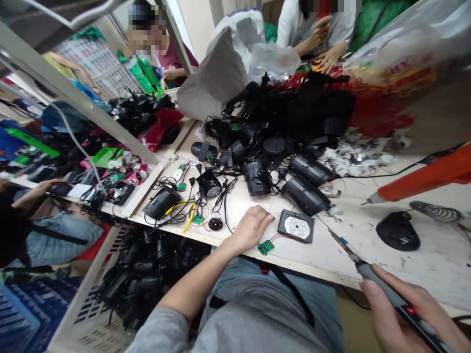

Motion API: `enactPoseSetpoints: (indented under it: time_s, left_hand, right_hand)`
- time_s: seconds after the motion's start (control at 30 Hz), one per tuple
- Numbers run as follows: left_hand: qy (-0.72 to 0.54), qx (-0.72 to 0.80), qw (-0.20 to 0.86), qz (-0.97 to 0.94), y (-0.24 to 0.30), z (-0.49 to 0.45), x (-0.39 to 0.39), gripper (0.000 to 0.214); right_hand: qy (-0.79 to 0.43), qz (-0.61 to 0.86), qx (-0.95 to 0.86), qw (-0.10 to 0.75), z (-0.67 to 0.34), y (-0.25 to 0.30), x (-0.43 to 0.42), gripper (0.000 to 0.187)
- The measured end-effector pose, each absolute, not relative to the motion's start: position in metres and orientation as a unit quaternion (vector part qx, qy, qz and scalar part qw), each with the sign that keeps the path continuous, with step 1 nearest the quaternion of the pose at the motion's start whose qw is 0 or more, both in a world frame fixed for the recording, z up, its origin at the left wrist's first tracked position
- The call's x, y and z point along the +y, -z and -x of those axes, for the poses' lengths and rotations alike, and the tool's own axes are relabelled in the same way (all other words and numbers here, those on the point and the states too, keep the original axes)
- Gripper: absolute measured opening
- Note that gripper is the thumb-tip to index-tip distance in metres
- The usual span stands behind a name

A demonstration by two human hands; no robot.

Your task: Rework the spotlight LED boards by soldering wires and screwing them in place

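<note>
My right hand (415, 314) grips a soldering iron (371, 272) with a glowing red light on its handle. Its thin tip points up and left, towards the black housings. My left hand (252, 228) rests at the table's front edge, fingers curled together; whatever they pinch is too small to make out. Just right of its fingertips lies a black square part with a silver plate (295, 225). Thin wires run from that part to a small green circuit board (265, 246) near the edge. Left of the hand lie a round black disc (216, 224) and yellow-handled pliers (189, 218).
Black cylindrical housings (305, 193) and tangled cables lie behind the hands, before a dark heap (294, 108). An orange electric screwdriver (423, 174) hangs at right above a black cover (397, 230). A white crate (88, 304) of black parts stands below left. Other people sit around.
</note>
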State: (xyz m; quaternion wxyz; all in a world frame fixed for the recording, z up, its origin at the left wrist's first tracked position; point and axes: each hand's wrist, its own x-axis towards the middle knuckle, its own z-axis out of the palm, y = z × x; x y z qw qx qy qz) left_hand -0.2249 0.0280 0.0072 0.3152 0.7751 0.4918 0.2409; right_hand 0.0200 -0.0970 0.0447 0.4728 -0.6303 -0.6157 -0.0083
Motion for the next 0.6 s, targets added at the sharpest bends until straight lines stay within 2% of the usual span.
enactPoseSetpoints:
  time_s: [0.17, 0.3, 0.43, 0.5, 0.6]
  left_hand:
    - [-0.309, 0.474, 0.236, -0.790, -0.014, 0.235, 0.028, 0.024]
    - [-0.428, 0.488, 0.346, -0.678, -0.015, 0.238, 0.032, 0.017]
    - [-0.492, 0.537, 0.487, -0.483, -0.018, 0.234, 0.037, 0.033]
    - [-0.507, 0.538, 0.522, -0.425, -0.021, 0.233, 0.038, 0.035]
    - [-0.516, 0.538, 0.518, -0.420, -0.031, 0.233, 0.035, 0.029]
  right_hand:
    - [0.052, 0.606, -0.634, 0.477, -0.026, -0.041, -0.092, 0.014]
    - [0.079, 0.617, -0.622, 0.476, -0.041, -0.038, -0.089, 0.014]
    - [0.121, 0.677, -0.567, 0.453, -0.063, -0.031, -0.088, 0.013]
    - [0.148, 0.702, -0.543, 0.435, -0.075, -0.025, -0.086, 0.011]
    - [0.182, 0.708, -0.537, 0.420, -0.090, -0.016, -0.082, 0.010]
